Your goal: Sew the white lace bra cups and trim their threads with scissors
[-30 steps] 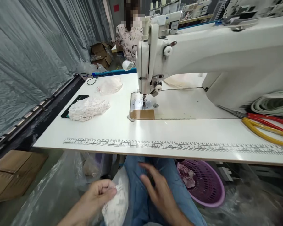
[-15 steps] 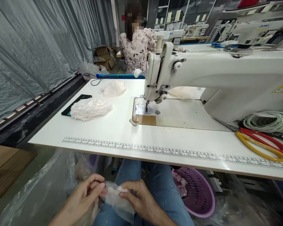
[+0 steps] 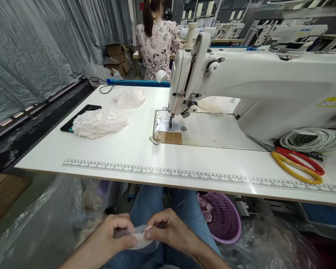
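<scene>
Above my lap, below the table's front edge, both hands pinch a small piece of sheer white fabric [image 3: 141,241] with a lacy strip. My left hand [image 3: 116,235] closes thumb and fingers on its left end. At the other end, my right hand [image 3: 168,229] grips it between thumb and forefinger. Part of the fabric is hidden behind the fingers. On the table ahead stands a white sewing machine [image 3: 246,78], its needle and presser foot [image 3: 171,122] over the metal plate. To the left lies a stack of white lace-edged pieces [image 3: 99,123].
The stack partly covers a dark flat object [image 3: 82,115]. Behind it is a pale pink fabric pile [image 3: 130,98]. Scissors [image 3: 296,164] and coiled cord [image 3: 313,140] lie right. A purple basket [image 3: 235,220] holds fabric under the table. A person [image 3: 156,45] sits ahead.
My left hand has shifted right, nearer my right hand, and now pinches the fabric's left end more tightly. The fabric hangs less and is more bunched. The view has turned slightly.
</scene>
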`<state>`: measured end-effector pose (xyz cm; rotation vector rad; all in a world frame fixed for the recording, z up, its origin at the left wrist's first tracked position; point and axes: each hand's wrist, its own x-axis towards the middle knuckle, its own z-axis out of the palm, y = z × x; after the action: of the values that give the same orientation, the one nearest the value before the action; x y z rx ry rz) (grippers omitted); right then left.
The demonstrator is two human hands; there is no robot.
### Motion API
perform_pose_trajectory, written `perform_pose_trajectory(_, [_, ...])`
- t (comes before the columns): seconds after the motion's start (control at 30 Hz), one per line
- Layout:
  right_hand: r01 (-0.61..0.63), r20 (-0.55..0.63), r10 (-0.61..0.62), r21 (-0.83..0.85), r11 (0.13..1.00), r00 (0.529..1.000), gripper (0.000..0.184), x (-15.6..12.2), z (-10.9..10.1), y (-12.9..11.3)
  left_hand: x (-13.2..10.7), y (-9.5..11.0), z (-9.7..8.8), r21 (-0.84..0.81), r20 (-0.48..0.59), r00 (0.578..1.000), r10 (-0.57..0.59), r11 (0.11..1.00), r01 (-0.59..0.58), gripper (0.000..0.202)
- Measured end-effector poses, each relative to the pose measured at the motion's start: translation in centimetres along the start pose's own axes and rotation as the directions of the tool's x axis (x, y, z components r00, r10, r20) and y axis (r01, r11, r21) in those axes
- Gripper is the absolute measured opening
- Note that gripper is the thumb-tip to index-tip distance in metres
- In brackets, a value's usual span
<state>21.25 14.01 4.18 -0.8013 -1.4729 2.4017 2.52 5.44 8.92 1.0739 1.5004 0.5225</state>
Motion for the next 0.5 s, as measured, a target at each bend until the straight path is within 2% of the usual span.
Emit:
perform_pose_trajectory(0.17, [0.072,0.019,-0.070,-0.113,0.991,0.997,0.030,0.1,0.1,0.3,0.2,-0.1,0.0,0.019,0.014,0.999,-0.029,0.999,0.029,0.029])
perform_pose_trajectory(0.27, [0.095,-0.027,-0.100,-0.166,0.982,0.995,0.028,0.0,-0.1,0.4,0.4,-0.2,0.1,0.018,0.050,0.998,-0.048,0.999,0.047,0.028])
perform_pose_trajectory(0.33, [0.087,-0.047,-0.093,-0.123,0.989,0.995,0.030,-0.1,-0.5,0.5,0.3,-0.2,0.1,0.007,0.059,0.996,-0.074,0.997,0.074,0.021])
perform_pose_trajectory(0.5, [0.041,0.016,-0.040,-0.026,0.999,0.999,0.032,-0.7,-1.4,0.3,0.0,0.1,0.2,-0.013,0.032,0.993,-0.114,0.993,0.115,0.018])
